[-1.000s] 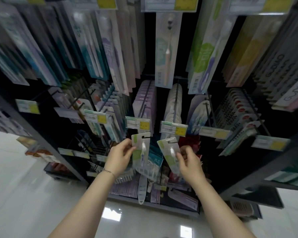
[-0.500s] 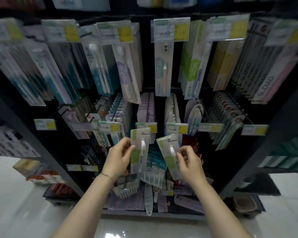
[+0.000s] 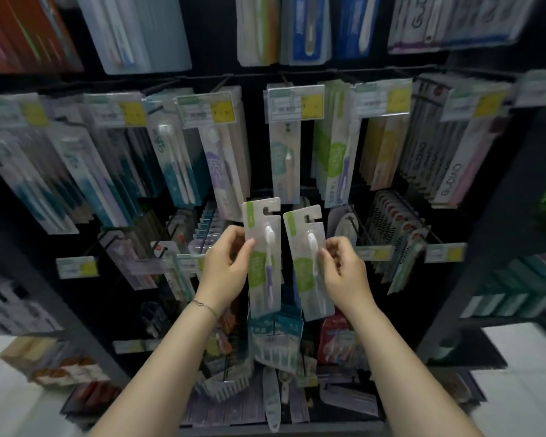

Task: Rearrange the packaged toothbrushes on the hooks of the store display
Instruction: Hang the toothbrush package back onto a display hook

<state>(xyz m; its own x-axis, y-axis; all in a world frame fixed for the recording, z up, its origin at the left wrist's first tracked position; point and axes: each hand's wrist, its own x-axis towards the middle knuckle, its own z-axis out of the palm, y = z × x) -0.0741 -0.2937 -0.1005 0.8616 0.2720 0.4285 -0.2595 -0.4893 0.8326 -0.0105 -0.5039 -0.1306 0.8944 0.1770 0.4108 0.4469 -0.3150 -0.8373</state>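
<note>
Each of my hands holds one packaged toothbrush in front of the dark hook display. My left hand (image 3: 226, 269) pinches the left edge of a clear pack with a green label and a purple-handled brush (image 3: 264, 257). My right hand (image 3: 344, 269) pinches the right edge of a matching pack with a white brush (image 3: 306, 263). Both packs stand upright, side by side and slightly apart, with their hanging slots at the top. Neither pack hangs on a hook. A row of similar green-labelled packs (image 3: 336, 146) hangs higher up, right of centre.
Rows of packaged toothbrushes hang on hooks with yellow price tags (image 3: 297, 102) across the upper display. Lower hooks (image 3: 353, 225) carry smaller packs. A bottom shelf (image 3: 275, 398) holds loose items. Dark shelf uprights (image 3: 486, 247) frame the right side; white floor shows at both lower corners.
Both hands have lifted their packs up and away from the lower hooks. The packs now stand more upright and closer to parallel. The view has tilted up, showing higher rows.
</note>
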